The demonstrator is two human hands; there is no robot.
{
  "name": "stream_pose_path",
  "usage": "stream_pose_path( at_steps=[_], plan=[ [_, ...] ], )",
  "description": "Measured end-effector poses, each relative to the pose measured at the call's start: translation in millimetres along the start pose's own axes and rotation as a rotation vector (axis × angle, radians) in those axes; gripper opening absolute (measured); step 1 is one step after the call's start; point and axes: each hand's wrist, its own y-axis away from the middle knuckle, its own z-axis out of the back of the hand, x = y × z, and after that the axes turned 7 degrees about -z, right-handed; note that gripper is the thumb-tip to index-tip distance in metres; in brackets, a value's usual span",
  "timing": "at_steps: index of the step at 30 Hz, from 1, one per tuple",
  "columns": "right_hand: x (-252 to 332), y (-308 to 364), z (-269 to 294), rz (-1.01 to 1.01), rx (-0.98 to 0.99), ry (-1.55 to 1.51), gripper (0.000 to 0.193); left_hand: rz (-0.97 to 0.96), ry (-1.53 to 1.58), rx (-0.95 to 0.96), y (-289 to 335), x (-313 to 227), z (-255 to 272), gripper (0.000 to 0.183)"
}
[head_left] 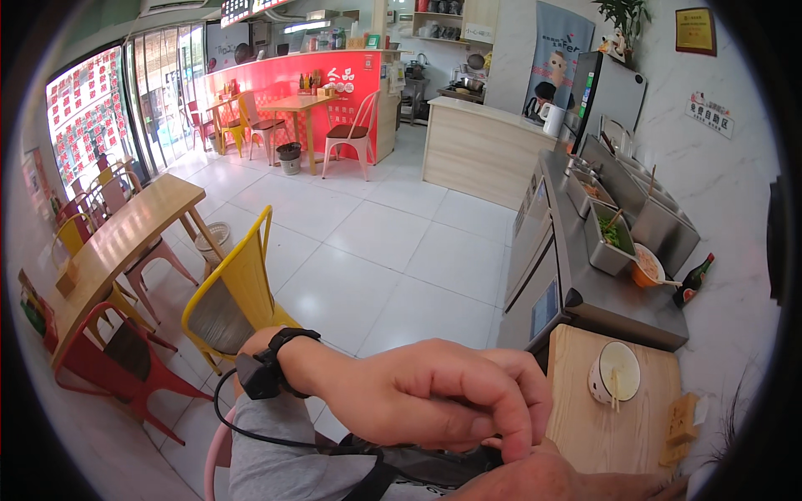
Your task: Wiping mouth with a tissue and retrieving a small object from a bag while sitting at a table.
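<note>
My left hand (pixel 439 397) reaches across the middle with its fingers curled and pressed together. A black band with a small device (pixel 271 367) and a cable sits on that wrist. The fingertips lie against my right arm (pixel 535 480), which crosses the lower edge. Whatever the left fingers may hold is hidden. My right hand is mostly covered by the left, so its fingers do not show clearly. To the right, a white bowl (pixel 597 386) with a pair of light chopsticks (pixel 616 388) in it stands on a wooden table (pixel 576 434).
A wooden holder (pixel 681 420) stands by the wall. Beyond the table, a steel counter (pixel 555 196) carries food trays (pixel 614 255), an orange bowl (pixel 642 271) and a dark bottle (pixel 695 280). On the left are a yellow chair (pixel 246 284), a red chair (pixel 100 359) and a long table (pixel 142 230).
</note>
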Motion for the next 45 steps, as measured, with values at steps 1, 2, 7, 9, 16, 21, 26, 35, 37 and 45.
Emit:
stream_pose_path(
  at_steps=[1,2,7,9,16,21,26,35,37,45],
  plan=[
    [-1,-2,0,0.002,0.001,0.003,0.046,0.001,0.005,0.005,0,0,1,0.022],
    [-3,-3,-1,-0.004,-0.003,-0.002,0.046,0.029,0.060,-0.023,0,1,1,0.023],
    [-9,-11,-3,0.030,0.011,-0.014,0.046,0.040,0.079,-0.032,0,-1,4,0.026],
    [-10,-11,-5,0.044,0.003,-0.001,0.046,-0.007,0.035,-0.017,-1,1,3,0.027],
    [-1,-5,3,0.016,0.072,-0.004,0.046,-0.075,-0.052,-0.008,-4,7,1,0.023],
    [-2,-4,0,0.103,-0.062,0.005,0.036,-0.002,0.069,-0.029,-4,9,-4,0.016],
    [-5,-3,-3,0.124,-0.091,-0.019,0.034,0.033,0.137,-0.029,-4,9,-2,0.012],
    [1,0,2,0.109,-0.092,-0.030,0.034,0.037,0.106,-0.097,-6,6,-3,0.013],
    [0,-2,1,0.052,-0.051,-0.022,0.039,0.027,0.094,-0.105,-5,8,-2,0.018],
    [0,-5,2,-0.030,0.026,0.009,0.046,-0.061,-0.257,-0.106,-5,4,6,0.016]
  ],
)
